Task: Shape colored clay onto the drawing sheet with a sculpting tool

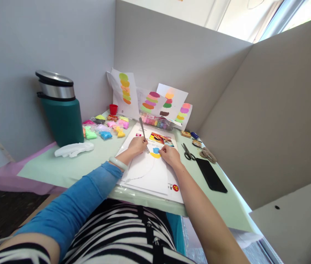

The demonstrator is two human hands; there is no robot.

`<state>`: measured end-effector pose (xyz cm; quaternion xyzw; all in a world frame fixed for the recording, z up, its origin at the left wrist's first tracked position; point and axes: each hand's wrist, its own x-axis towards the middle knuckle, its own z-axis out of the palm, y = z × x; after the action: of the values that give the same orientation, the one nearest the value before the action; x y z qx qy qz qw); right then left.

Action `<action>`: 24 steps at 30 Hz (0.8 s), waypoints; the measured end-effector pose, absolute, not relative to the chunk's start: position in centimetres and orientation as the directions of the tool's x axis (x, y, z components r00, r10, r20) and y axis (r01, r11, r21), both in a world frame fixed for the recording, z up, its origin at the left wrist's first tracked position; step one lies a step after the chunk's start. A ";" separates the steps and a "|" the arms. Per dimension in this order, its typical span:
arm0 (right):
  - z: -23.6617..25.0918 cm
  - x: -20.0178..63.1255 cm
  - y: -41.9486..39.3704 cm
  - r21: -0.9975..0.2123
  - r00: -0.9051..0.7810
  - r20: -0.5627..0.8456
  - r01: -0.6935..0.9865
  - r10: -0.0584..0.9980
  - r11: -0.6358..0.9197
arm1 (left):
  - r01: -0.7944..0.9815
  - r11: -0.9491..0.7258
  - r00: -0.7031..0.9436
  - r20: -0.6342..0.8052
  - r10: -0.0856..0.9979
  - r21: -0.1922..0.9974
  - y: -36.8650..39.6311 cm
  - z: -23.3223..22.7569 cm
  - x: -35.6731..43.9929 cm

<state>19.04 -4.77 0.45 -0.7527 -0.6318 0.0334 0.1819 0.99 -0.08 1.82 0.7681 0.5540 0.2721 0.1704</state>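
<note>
Grey partition walls box in a corner; a pale green desk (62,167) fills it, laid over a pink sheet at the left edge.

Teal insulated jug (61,110) with steel lid stands back left, against the wall and well apart from the work. White plastic wrapper (74,149) lies just in front of it.

White sheet of paper (150,170) sits square before the person, on a clear sleeve, a curved pencil line drawn across it. Probably kept central so both hands reach it evenly.

Finished sample sheets (125,91) lean on the back wall, each with stacked coloured clay ovals, likely propped as reference. Small clay packets (106,128) cluster back left; a red cup (113,109) behind them.

Black phone (211,175) lies at right, scissors (188,152) just beside it, off the paper.

Left hand (137,145), blue sleeve and pale bangle at the wrist, is closed around a thin metal tool (143,134), tip down on the paper near the clay.

Right hand (170,154) has fingers curled, fingertips pressing the blue clay piece (156,150), seemingly to steady it.

Blue clay: small flattened blob near the paper's upper middle, touching a yellow clay oval (155,155) just below it. Both matte, soft-edged.
</note>
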 end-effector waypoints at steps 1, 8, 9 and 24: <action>0.4 19.0 -4.8 -0.317 0.201 0.179 0.939 0.963 -0.136 | 0.758 -0.325 0.230 0.234 0.945 0.566 -0.1 1.9 1.0; 0.5 19.0 -4.8 -0.312 0.193 0.186 0.941 0.963 -0.129 | 0.676 -0.376 0.299 0.231 0.926 0.634 -0.6 2.0 1.3; 0.5 19.0 -4.8 -0.311 0.194 0.185 0.942 0.963 -0.130 | 0.675 -0.375 0.300 0.229 0.926 0.635 -0.6 1.9 1.3; 0.5 19.0 -4.8 -0.318 0.197 0.176 0.939 0.965 -0.134 | 0.702 -0.352 0.273 0.223 0.936 0.618 -0.5 1.9 1.5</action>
<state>19.01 -4.83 0.54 -0.7521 -0.6327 0.0356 0.1813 1.46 -0.50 1.93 0.7711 0.5311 0.2855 0.2043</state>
